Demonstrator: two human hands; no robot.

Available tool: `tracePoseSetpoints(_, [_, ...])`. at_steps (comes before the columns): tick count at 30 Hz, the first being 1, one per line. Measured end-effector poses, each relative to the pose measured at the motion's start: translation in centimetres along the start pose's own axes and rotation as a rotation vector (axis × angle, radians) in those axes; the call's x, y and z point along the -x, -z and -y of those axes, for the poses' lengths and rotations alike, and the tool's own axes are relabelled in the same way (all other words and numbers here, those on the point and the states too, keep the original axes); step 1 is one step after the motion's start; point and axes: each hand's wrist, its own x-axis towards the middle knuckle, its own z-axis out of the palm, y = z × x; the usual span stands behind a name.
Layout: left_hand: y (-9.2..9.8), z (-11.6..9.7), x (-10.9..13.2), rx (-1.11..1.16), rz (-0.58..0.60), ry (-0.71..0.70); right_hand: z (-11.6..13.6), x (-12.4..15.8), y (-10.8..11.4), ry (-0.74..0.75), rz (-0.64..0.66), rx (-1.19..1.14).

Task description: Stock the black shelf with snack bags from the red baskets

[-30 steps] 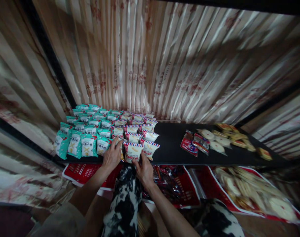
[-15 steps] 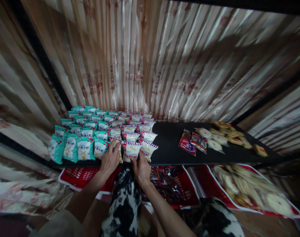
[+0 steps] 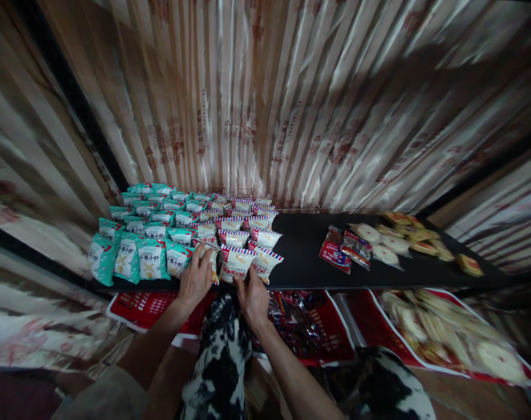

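Rows of small snack bags stand on a black shelf (image 3: 298, 251): teal-and-white bags (image 3: 153, 259) on the left, white bags with red-and-blue striped tops (image 3: 265, 262) beside them. My left hand (image 3: 197, 279) is curled around a striped snack bag (image 3: 213, 262) in the front row, covering much of it. My right hand (image 3: 253, 298) pinches the lower right corner of the neighbouring striped bag (image 3: 236, 265), its thumb on the front. That bag is upright, leaning slightly back.
Right on the shelf lie red packets (image 3: 335, 249), round pale flat packs (image 3: 387, 255) and small yellow packs (image 3: 469, 265). Red baskets (image 3: 154, 308) stand below, one with dark packets (image 3: 298, 321), another with pale round packs (image 3: 449, 335). A pleated curtain (image 3: 248, 99) hangs behind.
The view has shifted slightly. Both hands stay at the same two striped bags in the front row, and the bag by my right hand sits a little farther from the left one.
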Motion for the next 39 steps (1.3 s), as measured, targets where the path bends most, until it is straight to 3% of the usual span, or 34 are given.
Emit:
tracePoseSetpoints(16, [-0.5, -0.1, 0.9, -0.069, -0.018, -0.051, 0.6, -0.5, -0.4, 0.024, 0.012, 0.074])
tracePoseSetpoints(23, [-1.3, 0.9, 2.7, -0.122, -0.068, -0.203, 0.2, -0.4, -0.3, 0.013, 0.054, 0.047])
tracePoseSetpoints(29, [-2.0, -2.1, 4.3, -0.094, 0.004, -0.320, -0.1, -0.2, -0.3, 0.079, 0.018, -0.057])
tracePoseSetpoints(33, [-3.2, -4.3, 4.6, 0.001, 0.061, -0.300, -0.7, -0.4, -0.3, 0.114, 0.030, -0.125])
tracePoseSetpoints(39, [-3.7, -4.4, 4.5, 0.106, 0.034, -0.280, -1.7, -0.4, -0.6, 0.207, 0.022, -0.269])
